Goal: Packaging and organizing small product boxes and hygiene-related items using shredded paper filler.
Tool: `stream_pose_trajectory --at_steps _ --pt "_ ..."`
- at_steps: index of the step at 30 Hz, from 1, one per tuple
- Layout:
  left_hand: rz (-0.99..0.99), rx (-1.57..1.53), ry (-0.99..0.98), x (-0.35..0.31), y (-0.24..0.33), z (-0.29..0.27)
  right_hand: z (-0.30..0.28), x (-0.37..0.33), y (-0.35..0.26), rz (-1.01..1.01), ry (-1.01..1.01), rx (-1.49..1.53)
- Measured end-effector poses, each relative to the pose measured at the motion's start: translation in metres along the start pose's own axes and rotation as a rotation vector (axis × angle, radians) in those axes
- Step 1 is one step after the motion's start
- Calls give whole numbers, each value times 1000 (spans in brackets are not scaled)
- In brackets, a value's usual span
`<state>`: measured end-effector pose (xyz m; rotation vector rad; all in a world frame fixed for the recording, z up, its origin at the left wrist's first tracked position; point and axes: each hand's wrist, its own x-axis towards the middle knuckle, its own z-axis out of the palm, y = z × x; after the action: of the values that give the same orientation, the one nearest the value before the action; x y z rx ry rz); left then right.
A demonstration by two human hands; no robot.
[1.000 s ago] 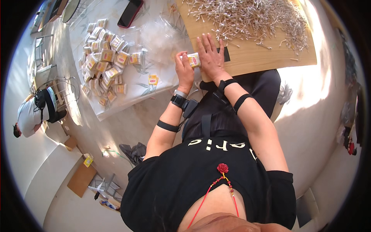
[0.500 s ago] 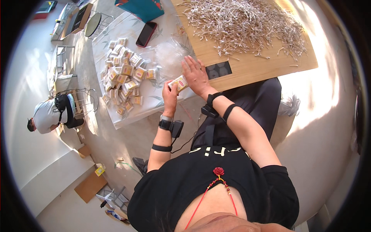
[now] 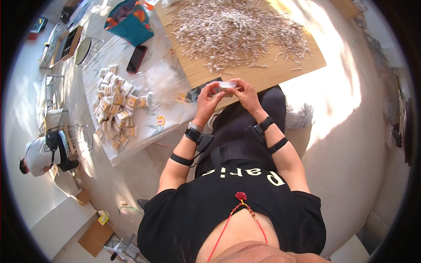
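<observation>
Both hands meet above the near edge of the wooden board (image 3: 280,72). Pinched between their fingers is a small clear plastic packet (image 3: 227,84); its contents are too small to make out. My left hand (image 3: 207,104) grips its left end, and my right hand (image 3: 247,97) has its right end. Beyond them a large heap of cotton swabs (image 3: 241,35) covers the board. One small white-and-yellow pack (image 3: 161,120) lies alone on the covered table left of my left hand. Farther left sits a pile of similar packs (image 3: 116,103).
A heap of clear plastic bags (image 3: 164,81) lies between the packs and the board. Behind it are a dark phone (image 3: 137,59) and a teal bag (image 3: 131,28). A dark panel (image 3: 195,93) shows partly behind my left hand. At far left another person (image 3: 41,151) bends over.
The labelled pack that was in my hands now lies on the table cover. Both hands have come together over the board's edge with a clear packet. The whole view has shifted.
</observation>
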<state>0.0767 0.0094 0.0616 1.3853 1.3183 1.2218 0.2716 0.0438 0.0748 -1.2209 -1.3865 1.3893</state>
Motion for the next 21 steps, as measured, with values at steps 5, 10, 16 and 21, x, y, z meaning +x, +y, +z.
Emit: stream_pose_trajectory --at_steps 5,10,16,21 --pt "-53 -93 -173 29 -6 46 -42 -7 -9 -71 74 -146" --pt "-48 -239 -165 38 -13 73 -61 -8 16 -51 100 49" --pt "-20 -246 -135 38 -11 81 -63 -7 38 -96 143 148" --pt "10 -228 -111 38 -10 82 -54 -9 39 -121 206 165"
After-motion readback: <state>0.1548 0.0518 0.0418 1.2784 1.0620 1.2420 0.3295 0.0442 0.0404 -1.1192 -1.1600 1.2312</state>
